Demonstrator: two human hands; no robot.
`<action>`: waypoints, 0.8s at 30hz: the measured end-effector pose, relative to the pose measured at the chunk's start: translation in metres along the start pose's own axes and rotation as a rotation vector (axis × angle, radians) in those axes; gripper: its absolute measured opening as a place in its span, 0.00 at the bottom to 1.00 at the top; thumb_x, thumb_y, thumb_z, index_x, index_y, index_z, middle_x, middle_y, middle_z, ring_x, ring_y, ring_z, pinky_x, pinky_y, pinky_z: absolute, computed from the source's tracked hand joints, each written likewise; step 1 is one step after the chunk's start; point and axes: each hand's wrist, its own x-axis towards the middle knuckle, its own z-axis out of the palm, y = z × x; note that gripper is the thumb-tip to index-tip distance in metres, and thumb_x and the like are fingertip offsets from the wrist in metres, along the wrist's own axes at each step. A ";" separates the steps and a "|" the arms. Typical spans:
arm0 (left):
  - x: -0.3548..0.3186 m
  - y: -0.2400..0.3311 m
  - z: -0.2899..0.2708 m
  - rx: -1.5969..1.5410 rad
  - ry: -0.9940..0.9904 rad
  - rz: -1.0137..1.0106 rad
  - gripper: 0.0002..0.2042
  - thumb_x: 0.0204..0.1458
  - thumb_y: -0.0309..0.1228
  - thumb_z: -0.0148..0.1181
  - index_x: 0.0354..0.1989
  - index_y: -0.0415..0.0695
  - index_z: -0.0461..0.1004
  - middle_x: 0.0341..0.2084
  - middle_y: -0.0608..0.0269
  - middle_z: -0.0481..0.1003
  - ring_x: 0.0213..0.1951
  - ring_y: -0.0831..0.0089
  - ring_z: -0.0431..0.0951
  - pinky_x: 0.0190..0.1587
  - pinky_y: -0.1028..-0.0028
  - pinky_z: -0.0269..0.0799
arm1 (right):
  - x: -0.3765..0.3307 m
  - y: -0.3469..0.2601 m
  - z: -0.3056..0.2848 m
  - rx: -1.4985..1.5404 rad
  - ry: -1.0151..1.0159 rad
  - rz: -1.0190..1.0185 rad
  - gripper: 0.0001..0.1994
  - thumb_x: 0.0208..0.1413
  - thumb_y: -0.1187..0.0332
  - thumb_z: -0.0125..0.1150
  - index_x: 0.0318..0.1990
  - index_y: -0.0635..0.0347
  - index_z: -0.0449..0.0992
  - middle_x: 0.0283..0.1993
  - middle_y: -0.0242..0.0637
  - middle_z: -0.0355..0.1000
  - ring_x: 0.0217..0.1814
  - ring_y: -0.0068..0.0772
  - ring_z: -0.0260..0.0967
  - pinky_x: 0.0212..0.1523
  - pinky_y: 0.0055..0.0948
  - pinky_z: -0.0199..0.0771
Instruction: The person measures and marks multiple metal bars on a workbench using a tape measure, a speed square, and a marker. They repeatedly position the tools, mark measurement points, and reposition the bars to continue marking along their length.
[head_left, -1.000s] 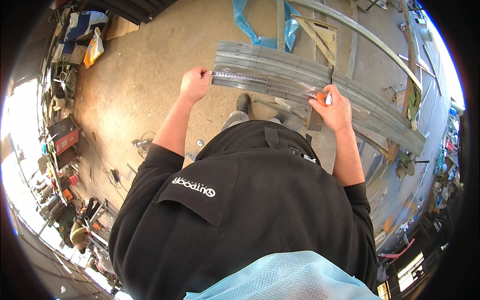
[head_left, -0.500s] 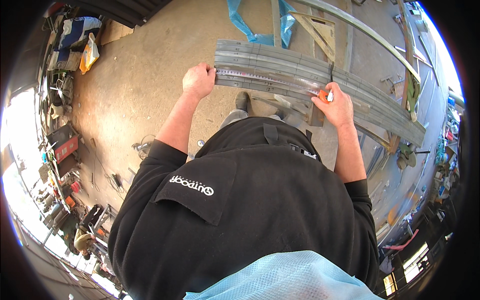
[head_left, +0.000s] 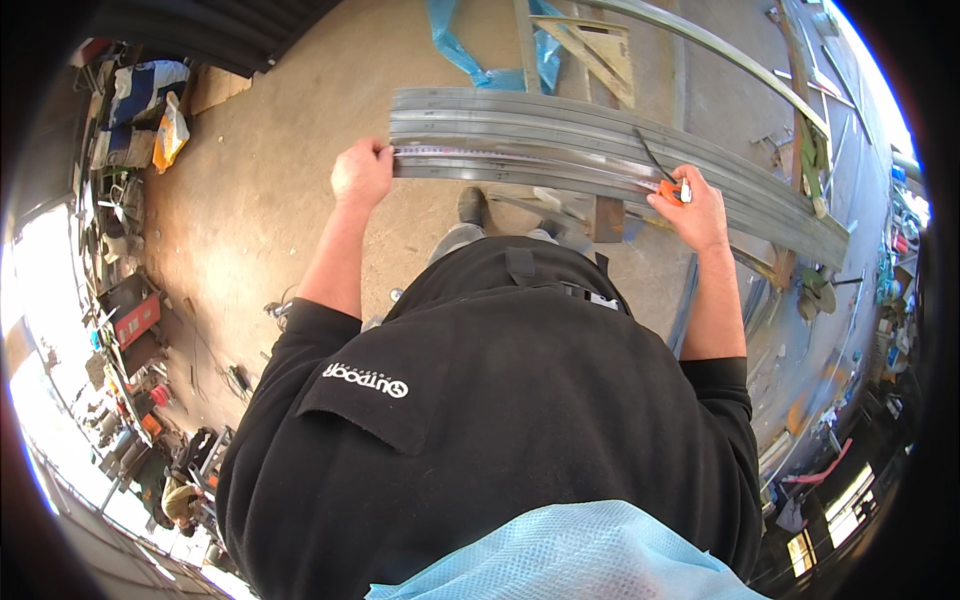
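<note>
Fingers [head_left: 383,153] of the left hand [head_left: 360,180] are pressed together, pinching the free end of a tape blade [head_left: 480,154] at the left end of a row of grey metal bars [head_left: 530,112]. From there the blade runs rightward along the bars, lying close over the near ones, to an orange tape measure [head_left: 671,193] right of centre in the upper half of the frame. Over there the right hand [head_left: 703,212] has its fingers curled around the orange case; a small white piece [head_left: 686,190] shows between them. A slim black stick [head_left: 652,152] juts from that grip toward the upper left, across the bars; I can't make out what it is.

Those bars lie side by side, stretching from the upper middle to the right of the frame, with a brown block [head_left: 607,218] just at their near edge. Beyond them, at the top, sit a strip of blue plastic sheeting [head_left: 468,62] and a pale triangular frame [head_left: 603,58]. A dark shoe [head_left: 472,206] stands on the concrete floor [head_left: 270,140] below the bars, above the black top [head_left: 520,400] that fills the lower middle.
</note>
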 end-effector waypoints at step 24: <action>0.013 -0.011 -0.004 0.284 0.114 -0.105 0.13 0.68 0.43 0.65 0.50 0.51 0.88 0.46 0.50 0.89 0.50 0.48 0.89 0.54 0.52 0.83 | 0.028 0.166 -0.097 -0.087 -0.122 0.138 0.33 0.46 0.47 0.88 0.54 0.56 0.79 0.47 0.40 0.87 0.53 0.47 0.84 0.55 0.47 0.82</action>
